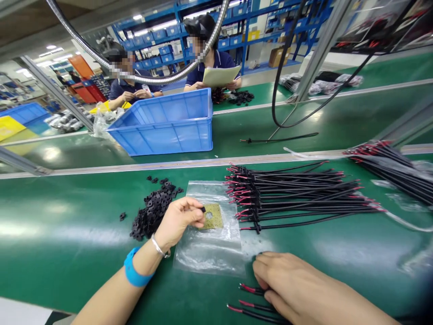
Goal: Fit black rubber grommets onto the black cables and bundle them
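Note:
My left hand (pixel 182 216) pinches a small black plastic part (pixel 203 209) between thumb and forefinger. That part is just at the left edge of a yellowish square pad with a round hole (pixel 216 215), which lies on a clear plastic bag (pixel 209 259). To the left of this hand is a pile of similar black parts (pixel 150 214). My right hand (pixel 284 275) is curled low at the right, its fingers closed around a black cable (pixel 252 289) with red wire ends. More such cables (pixel 253 308) lie beneath that hand, partly hidden by it.
Many black cables with red wire ends (pixel 297 194) lie side by side beyond my right hand. Another bundle (pixel 399 176) is at the far right. Behind a metal rail stands a blue bin (pixel 169 122). Two people sit across the bench; a metal hose (pixel 162 80) hangs overhead.

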The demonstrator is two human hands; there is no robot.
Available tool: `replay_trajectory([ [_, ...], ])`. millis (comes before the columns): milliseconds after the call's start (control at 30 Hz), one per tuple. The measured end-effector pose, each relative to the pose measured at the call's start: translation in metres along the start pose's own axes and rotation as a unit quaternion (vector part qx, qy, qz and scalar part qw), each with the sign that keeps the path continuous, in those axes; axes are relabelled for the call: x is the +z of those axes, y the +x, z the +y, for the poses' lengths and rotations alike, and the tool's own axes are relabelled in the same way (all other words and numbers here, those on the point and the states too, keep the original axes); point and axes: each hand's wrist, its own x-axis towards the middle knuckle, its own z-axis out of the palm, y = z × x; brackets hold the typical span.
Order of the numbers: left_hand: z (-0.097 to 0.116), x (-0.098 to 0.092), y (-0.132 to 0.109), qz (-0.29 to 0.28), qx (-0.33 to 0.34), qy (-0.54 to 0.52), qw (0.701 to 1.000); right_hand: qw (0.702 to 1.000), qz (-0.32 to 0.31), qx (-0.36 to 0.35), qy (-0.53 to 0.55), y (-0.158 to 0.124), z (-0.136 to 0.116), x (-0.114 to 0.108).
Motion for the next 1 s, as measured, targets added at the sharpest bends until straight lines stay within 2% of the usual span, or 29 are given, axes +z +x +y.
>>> replay_trajectory([
  [200, -0.003, 0.0, -0.002, -0.019, -0.02, -0.006, 1.0, 0.998, 0.037, -0.005, 0.044, -0.003, 0.004, -0.006],
  [267, -0.006, -0.001, -0.002, -0.026, 0.013, 0.043, 0.999, 0.994, 0.077, -0.017, 0.075, -0.003, 0.005, -0.01],
  [333, -0.011, 0.0, -0.002, -0.013, 0.097, 0.158, 0.983, 0.984, 0.14, -0.032, 0.108, -0.002, 0.005, -0.014],
  [367, -0.013, 0.0, -0.002, -0.005, 0.157, 0.236, 0.959, 0.975, 0.178, -0.042, 0.122, -0.001, 0.005, -0.015],
  [400, -0.016, 0.001, -0.002, -0.001, 0.225, 0.317, 0.921, 0.965, 0.219, -0.053, 0.135, -0.001, 0.005, -0.016],
  [500, -0.024, 0.005, -0.003, -0.026, 0.388, 0.513, 0.766, 0.927, 0.329, -0.063, 0.168, 0.002, 0.005, -0.015],
  [567, -0.028, 0.009, -0.004, -0.06, 0.424, 0.59, 0.684, 0.906, 0.38, -0.048, 0.179, 0.004, 0.006, -0.012],
  [600, -0.029, 0.011, -0.005, -0.075, 0.423, 0.617, 0.659, 0.899, 0.398, -0.041, 0.179, 0.005, 0.006, -0.011],
  [667, -0.029, 0.014, -0.005, -0.092, 0.405, 0.648, 0.638, 0.889, 0.425, -0.035, 0.168, 0.007, 0.006, -0.009],
  [733, -0.029, 0.016, -0.006, -0.096, 0.387, 0.646, 0.65, 0.884, 0.442, -0.042, 0.145, 0.011, 0.007, -0.006],
  [767, -0.028, 0.017, -0.007, -0.095, 0.38, 0.631, 0.669, 0.884, 0.447, -0.049, 0.129, 0.014, 0.008, -0.004],
  [800, -0.027, 0.018, -0.008, -0.09, 0.367, 0.605, 0.701, 0.883, 0.452, -0.058, 0.11, 0.016, 0.01, -0.002],
  [867, -0.025, 0.022, -0.011, -0.072, 0.306, 0.513, 0.799, 0.883, 0.456, -0.08, 0.073, 0.022, 0.013, 0.003],
  [933, -0.023, 0.027, -0.015, -0.041, 0.207, 0.379, 0.901, 0.884, 0.455, -0.1, 0.047, 0.027, 0.015, 0.008],
  [967, -0.021, 0.031, -0.017, -0.028, 0.157, 0.31, 0.937, 0.884, 0.454, -0.106, 0.04, 0.029, 0.015, 0.01],
  [1000, -0.02, 0.034, -0.019, -0.018, 0.118, 0.247, 0.962, 0.883, 0.455, -0.11, 0.035, 0.031, 0.015, 0.012],
])
